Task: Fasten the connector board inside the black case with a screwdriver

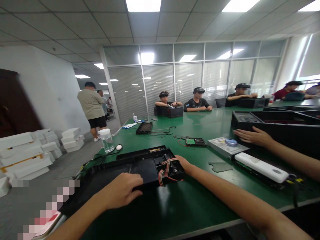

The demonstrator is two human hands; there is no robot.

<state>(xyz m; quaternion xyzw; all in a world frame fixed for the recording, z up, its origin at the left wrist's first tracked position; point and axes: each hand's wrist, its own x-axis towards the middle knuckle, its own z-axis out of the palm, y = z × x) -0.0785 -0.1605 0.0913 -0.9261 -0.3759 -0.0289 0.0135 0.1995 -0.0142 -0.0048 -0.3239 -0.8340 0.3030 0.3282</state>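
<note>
A black computer case front panel (147,170) lies on the green table in front of me, with striped ribbon wires (162,178) coming out of its right end. My left hand (123,190) rests at the panel's near edge, fingers bent over the top and thumb lower along the side. At the wired end, my right hand (183,164) grips the panel from the right; most of its fingers are hidden behind the panel and wires. Long black material stretches leftward from the panel to the table's left edge.
To the right are a metal drive box (222,146) with a tape roll (231,142), a white elongated device (261,167) and a mesh piece (220,167). A co-worker's hand (255,137) touches a black case (275,125). A clear jar (107,141) and a hard drive (195,142) stand farther back.
</note>
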